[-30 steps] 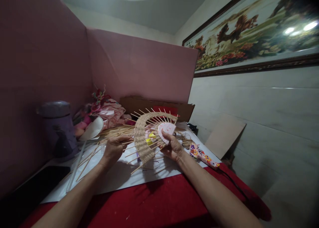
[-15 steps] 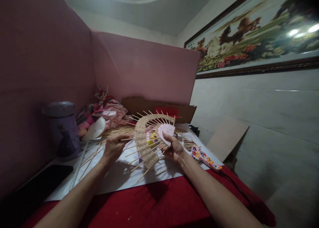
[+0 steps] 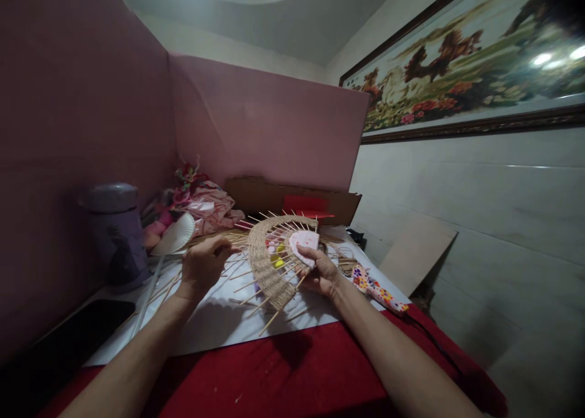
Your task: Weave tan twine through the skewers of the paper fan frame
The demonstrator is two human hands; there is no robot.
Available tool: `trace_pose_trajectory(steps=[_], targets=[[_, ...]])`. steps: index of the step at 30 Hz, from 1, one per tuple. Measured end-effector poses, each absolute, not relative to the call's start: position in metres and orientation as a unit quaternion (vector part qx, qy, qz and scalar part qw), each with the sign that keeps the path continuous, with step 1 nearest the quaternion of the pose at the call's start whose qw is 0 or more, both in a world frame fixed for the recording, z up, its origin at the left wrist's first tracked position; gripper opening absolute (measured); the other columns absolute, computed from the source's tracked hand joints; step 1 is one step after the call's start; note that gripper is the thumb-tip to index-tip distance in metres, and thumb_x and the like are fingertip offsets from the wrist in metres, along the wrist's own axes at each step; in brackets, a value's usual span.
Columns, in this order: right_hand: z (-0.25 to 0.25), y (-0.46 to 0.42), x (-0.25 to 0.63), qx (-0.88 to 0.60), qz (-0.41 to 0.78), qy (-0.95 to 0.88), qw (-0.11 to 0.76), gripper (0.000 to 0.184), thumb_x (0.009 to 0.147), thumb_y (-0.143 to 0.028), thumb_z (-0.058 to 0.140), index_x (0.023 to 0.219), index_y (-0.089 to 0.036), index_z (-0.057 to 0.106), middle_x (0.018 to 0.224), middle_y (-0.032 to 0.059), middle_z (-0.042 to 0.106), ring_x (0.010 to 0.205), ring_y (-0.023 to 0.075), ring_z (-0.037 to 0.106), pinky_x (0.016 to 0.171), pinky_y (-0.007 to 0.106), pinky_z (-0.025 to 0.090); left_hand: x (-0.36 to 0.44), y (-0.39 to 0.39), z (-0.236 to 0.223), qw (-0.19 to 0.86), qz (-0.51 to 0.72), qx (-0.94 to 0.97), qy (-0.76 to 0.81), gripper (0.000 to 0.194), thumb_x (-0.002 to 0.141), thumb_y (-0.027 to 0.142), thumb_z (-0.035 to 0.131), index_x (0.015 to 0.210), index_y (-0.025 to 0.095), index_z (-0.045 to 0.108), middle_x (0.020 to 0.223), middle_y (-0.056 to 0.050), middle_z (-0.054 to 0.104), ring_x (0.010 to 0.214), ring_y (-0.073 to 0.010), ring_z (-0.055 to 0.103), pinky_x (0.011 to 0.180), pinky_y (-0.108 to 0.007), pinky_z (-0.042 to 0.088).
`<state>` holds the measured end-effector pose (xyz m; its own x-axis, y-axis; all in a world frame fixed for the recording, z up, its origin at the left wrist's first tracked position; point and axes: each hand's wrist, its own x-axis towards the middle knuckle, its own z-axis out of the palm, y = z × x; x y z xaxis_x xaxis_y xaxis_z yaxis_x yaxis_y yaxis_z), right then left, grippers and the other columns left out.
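Note:
A half-round woven fan of tan cord on thin radiating sticks is held up over the table, its stick ends poking past the woven band. My right hand grips it at the pale pink cloth-covered centre, thumb on top and fingers beneath. At the fan's left edge, my left hand is closed, with thumb and forefinger pinched at the tip of one stick. Its other fingers are curled. Through the gap between band and centre show yellow and pink things, partly hidden.
Loose sticks lie behind the fan. A flower-patterned glue gun with a cord is at the right. On the left are a purple tumbler, a white shell-shaped fan and a dark flat object. White paper covers part of the red cloth.
My left hand has turned, its wrist rising and shifting a little left. The fan has tilted slightly and its lower end has moved right; my right hand keeps its grip.

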<state>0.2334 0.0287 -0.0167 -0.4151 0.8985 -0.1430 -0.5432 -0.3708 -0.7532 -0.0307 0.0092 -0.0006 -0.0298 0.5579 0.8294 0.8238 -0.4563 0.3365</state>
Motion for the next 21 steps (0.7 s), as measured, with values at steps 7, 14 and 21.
trace_pose_trajectory(steps=[7, 14, 21], targets=[[-0.012, 0.027, 0.238, -0.264, 0.763, -0.336, 0.484, 0.019, 0.074, -0.015, 0.061, 0.091, -0.009, 0.057, 0.064, 0.0033, 0.066, 0.038, 0.0085, 0.054, 0.031, 0.015, 0.042, -0.036, 0.009, 0.005, 0.153, -0.497, -0.715, -0.468, 0.018, 0.071, 0.037, 0.064, 0.063, 0.021, 0.064, 0.063, 0.000, 0.063, 0.060, -0.0142, 0.056, 0.058, -0.023, 0.037], [-0.011, 0.025, 0.240, -0.230, 0.771, -0.363, 0.471, 0.014, 0.073, -0.011, 0.059, 0.087, -0.010, 0.056, 0.059, 0.0008, 0.062, 0.037, 0.0082, 0.051, 0.032, 0.016, 0.041, -0.038, 0.015, 0.007, 0.025, -0.529, -0.723, -0.444, 0.016, 0.065, 0.035, 0.068, 0.062, 0.020, 0.065, 0.059, 0.000, 0.064, 0.055, -0.0130, 0.054, 0.055, -0.022, 0.039], [-0.007, 0.019, 0.242, -0.224, 0.763, -0.370, 0.481, 0.014, 0.074, -0.011, 0.057, 0.087, -0.010, 0.057, 0.063, 0.0020, 0.065, 0.036, 0.0083, 0.051, 0.030, 0.017, 0.040, -0.032, 0.008, 0.010, -0.128, -0.550, -0.695, -0.445, 0.018, 0.060, 0.037, 0.071, 0.064, 0.019, 0.070, 0.057, -0.001, 0.064, 0.051, -0.0126, 0.053, 0.049, -0.022, 0.040]])
